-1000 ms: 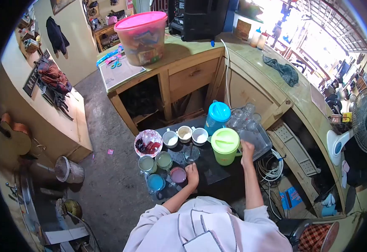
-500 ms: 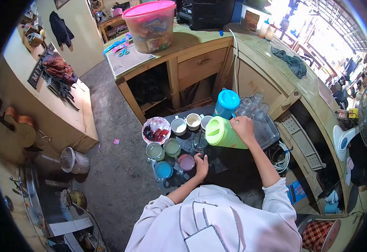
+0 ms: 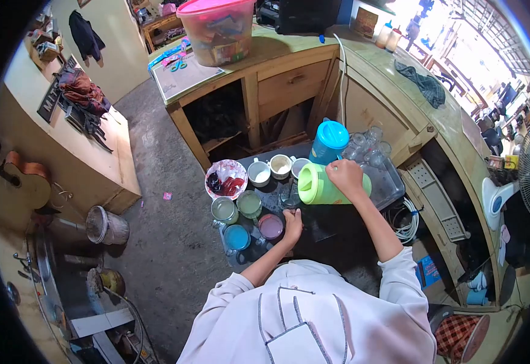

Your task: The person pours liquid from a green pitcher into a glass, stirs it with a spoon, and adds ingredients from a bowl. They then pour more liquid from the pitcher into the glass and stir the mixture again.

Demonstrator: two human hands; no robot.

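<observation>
- Green jug [image 3: 321,185] is tipped right over, its long axis nearly level, lid end pointing left at the glass [image 3: 288,196].
- Right hand [image 3: 345,176] sits on the jug's upper right side, fingers wrapped tight around it.
- The jug hangs above the dark surface [image 3: 332,233], just in front of the blue jug [image 3: 329,141].
- Left hand [image 3: 292,224] rests by the foot of the glass, beside the purple cup [image 3: 270,226]; I cannot tell whether its fingers grip anything.
- Crowded to the left: cups, white mugs [image 3: 259,173] and a bowl [image 3: 225,179].
- The tray [image 3: 392,189] of glasses hems in the right; bare surface lies open below the jug.
</observation>
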